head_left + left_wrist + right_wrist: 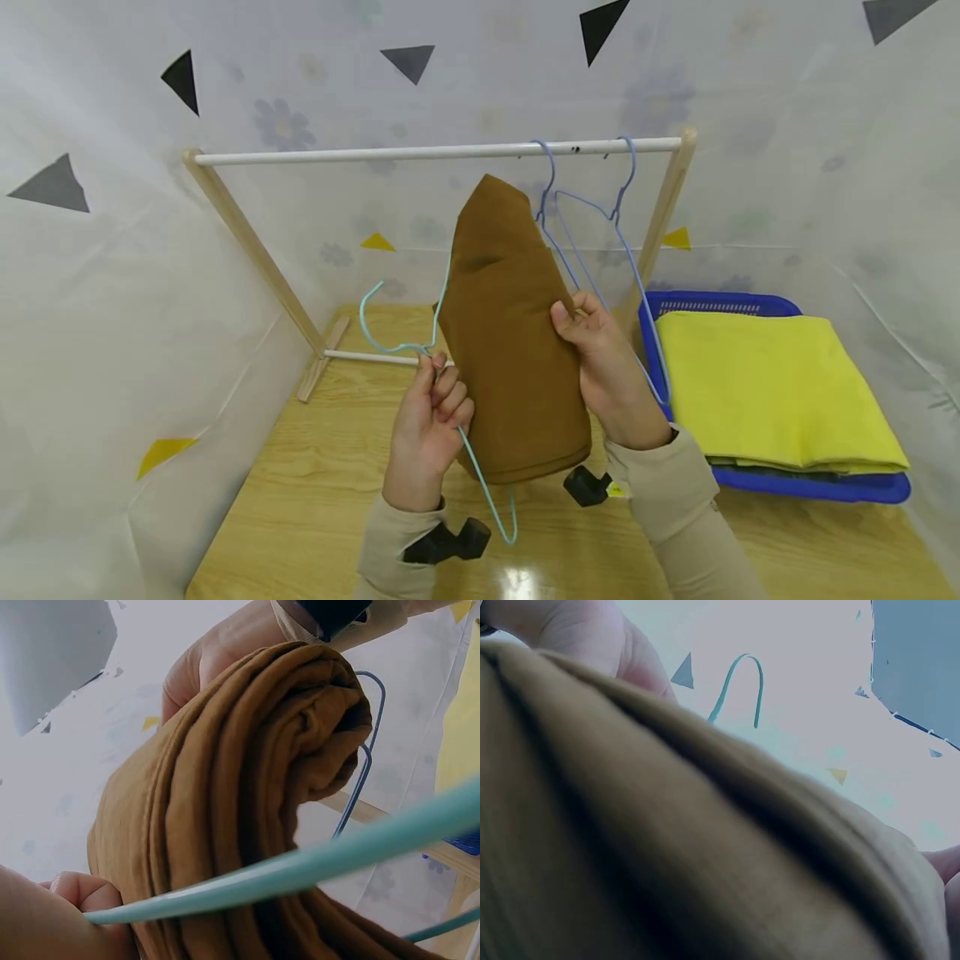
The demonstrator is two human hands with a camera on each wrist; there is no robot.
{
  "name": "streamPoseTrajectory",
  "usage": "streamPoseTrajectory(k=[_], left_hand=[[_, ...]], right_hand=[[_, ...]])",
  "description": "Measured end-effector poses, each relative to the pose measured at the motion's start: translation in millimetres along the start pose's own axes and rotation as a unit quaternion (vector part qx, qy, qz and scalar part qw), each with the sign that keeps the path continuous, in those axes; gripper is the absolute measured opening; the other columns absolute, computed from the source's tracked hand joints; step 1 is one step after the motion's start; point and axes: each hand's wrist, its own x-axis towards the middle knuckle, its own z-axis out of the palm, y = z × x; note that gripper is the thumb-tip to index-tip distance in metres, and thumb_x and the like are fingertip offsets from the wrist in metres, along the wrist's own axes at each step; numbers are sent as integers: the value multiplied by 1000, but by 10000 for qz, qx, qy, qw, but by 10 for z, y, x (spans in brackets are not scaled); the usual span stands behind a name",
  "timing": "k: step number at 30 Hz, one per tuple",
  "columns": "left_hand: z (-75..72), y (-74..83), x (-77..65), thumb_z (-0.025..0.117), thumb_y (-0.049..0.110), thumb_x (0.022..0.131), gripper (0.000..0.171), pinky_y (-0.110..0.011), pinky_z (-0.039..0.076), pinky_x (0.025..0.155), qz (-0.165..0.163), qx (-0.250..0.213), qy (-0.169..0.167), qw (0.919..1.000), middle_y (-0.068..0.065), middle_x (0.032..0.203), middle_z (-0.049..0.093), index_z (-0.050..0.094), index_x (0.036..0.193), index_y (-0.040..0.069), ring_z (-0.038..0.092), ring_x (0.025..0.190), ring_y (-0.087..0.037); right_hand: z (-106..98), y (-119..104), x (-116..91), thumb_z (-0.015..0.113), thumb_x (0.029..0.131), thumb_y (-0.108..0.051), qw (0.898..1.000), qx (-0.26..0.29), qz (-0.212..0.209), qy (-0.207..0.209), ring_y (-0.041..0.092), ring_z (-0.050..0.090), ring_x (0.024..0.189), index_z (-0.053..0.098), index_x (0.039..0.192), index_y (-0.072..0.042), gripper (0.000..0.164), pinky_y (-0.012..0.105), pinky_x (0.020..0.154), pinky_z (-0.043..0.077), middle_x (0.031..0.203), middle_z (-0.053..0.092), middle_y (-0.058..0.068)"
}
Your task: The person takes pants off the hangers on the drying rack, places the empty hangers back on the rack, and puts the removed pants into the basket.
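Observation:
A folded brown cloth (510,333), maybe a garment, is held up over the table. My right hand (603,367) grips its right edge, thumb on the near face. Just left of the cloth, my left hand (431,425) pinches a light teal hanger (487,492) close to the base of its hook. The hook points left, and part of the hanger passes behind the cloth. In the left wrist view the brown cloth (202,780) shows several stacked layers, with the teal hanger (300,862) crossing in front. Cloth layers (705,817) fill much of the right wrist view.
A rack with a white rail (375,154) and wooden legs stands behind my hands. Two blue-purple hangers (546,175) hang at its right end. To the right, a blue basket (825,490) holds a folded yellow cloth (772,392). The wooden table (300,500) lies beneath.

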Motion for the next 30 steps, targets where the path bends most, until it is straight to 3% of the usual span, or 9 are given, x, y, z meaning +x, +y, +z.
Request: streamPoseTrajectory(k=[12,22,30], left_hand=[[-14,-11,17,29,38,94,36,-18,6,43,-7,179,95,9998,5,56,10,48,75,15,5,45,-6],[-39,-24,12,29,38,94,34,-18,6,44,3,189,59,9998,6,56,12,48,76,14,9,44,-6],[-37,-37,16,28,38,94,36,-17,9,42,13,411,252,9988,5,55,13,48,75,15,10,44,-5]], right_hand=[[46,-89,-14,46,91,-5,9996,-96,-240,79,10,52,66,42,73,-12,20,21,59,40,66,50,-3],[56,-196,-54,46,90,-3,9976,243,-561,-334,14,55,69,45,74,-8,17,23,60,44,73,54,2],[70,-260,-61,44,90,0,9944,447,-762,-578,15,56,66,44,75,-7,17,23,57,45,71,55,4]])
